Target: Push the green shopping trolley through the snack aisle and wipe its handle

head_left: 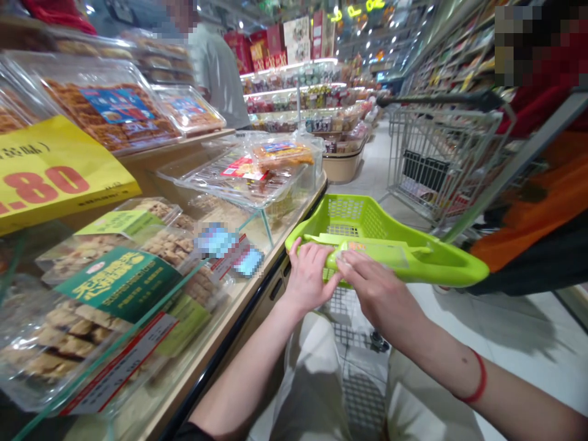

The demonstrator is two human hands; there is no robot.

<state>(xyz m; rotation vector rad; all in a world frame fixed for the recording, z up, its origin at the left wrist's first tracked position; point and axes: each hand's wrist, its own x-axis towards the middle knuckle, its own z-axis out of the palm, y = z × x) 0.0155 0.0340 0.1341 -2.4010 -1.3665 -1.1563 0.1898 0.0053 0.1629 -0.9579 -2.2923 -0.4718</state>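
Note:
A lime-green plastic shopping basket sits on a trolley frame in front of me. My left hand curls over the basket's near rim. My right hand lies on the same rim beside it, fingers wrapped on the folded green handle. A red band circles my right wrist. The basket's inside looks bare apart from the folded handle.
A display counter on my left holds clear boxes of biscuits and pastries, with a yellow price sign. A metal shopping cart and a person in orange stand at right. Another person stands behind the counter.

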